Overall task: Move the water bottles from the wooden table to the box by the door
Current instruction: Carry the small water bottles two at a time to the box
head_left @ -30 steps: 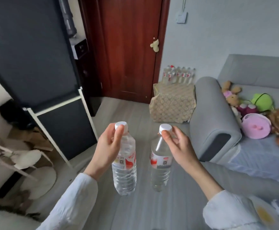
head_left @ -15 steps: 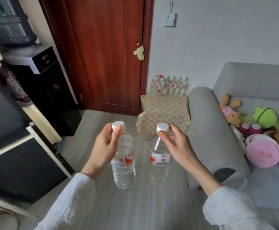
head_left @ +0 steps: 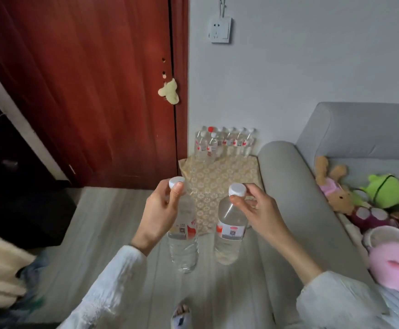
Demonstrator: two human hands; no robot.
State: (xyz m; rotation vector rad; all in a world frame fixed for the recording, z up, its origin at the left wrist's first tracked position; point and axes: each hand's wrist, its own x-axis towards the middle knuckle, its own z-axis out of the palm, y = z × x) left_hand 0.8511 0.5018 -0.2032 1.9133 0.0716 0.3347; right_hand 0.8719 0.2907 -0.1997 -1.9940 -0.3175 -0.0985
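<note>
My left hand (head_left: 157,216) grips a clear water bottle (head_left: 184,241) by its neck, just under the white cap, and the bottle hangs upright. My right hand (head_left: 259,213) pinches the neck of a second water bottle (head_left: 229,236) the same way. Both bottles have red and white labels. Straight ahead stands the box (head_left: 220,181), covered with a beige patterned cloth, between the red door (head_left: 87,91) and the sofa. Several water bottles (head_left: 224,143) stand in a row along its far edge by the wall.
A grey sofa (head_left: 291,191) with its armrest lies on the right, holding plush toys (head_left: 341,195) and a pink round thing (head_left: 393,260). A dark cabinet (head_left: 15,186) stands at the left. The grey plank floor (head_left: 113,224) runs to the box. A foot (head_left: 181,314) shows below.
The view has come closer to the door and the box, which now look larger. Both hands still carry their bottles by the necks, held at about the same height.
</note>
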